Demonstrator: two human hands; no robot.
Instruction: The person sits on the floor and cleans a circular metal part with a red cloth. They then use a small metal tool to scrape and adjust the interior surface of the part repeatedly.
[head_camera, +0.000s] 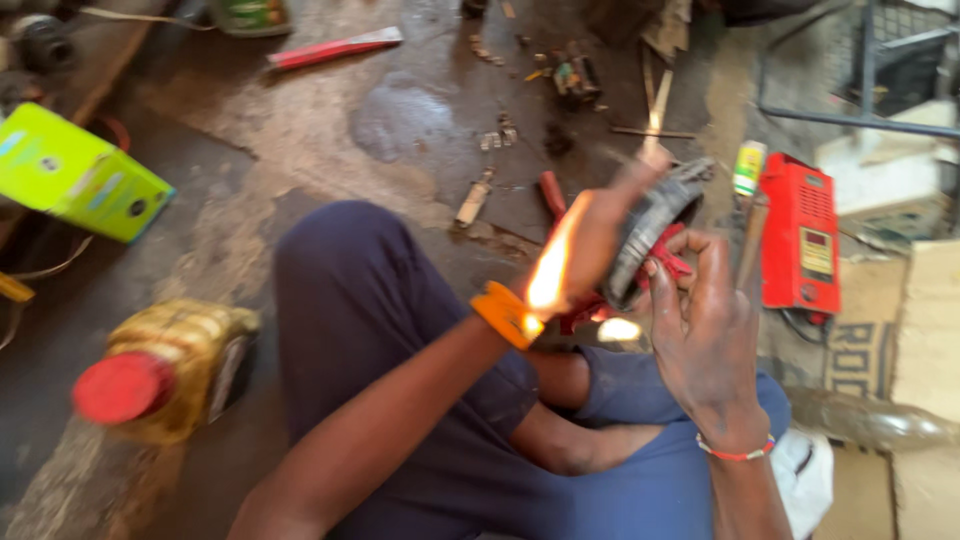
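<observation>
The round grey part (655, 235), held above the person's lap between the left hand (600, 245) closed on its rim and the right hand (705, 335) gripping its red piece, could scorch or burn fingers because the flame (552, 265) is very near.

Head camera: one view, looking down from the person's own head.

The camera faces steeply down and a little forward, over the person's lap and out to the dirty concrete floor (330, 120). It is close: the left hand (600, 240) and the right hand (705, 340) fill the middle of the picture, with both forearms coming in from the bottom edge. The picture is somewhat blurred. There is only this view, so no part is shared with another.
</observation>
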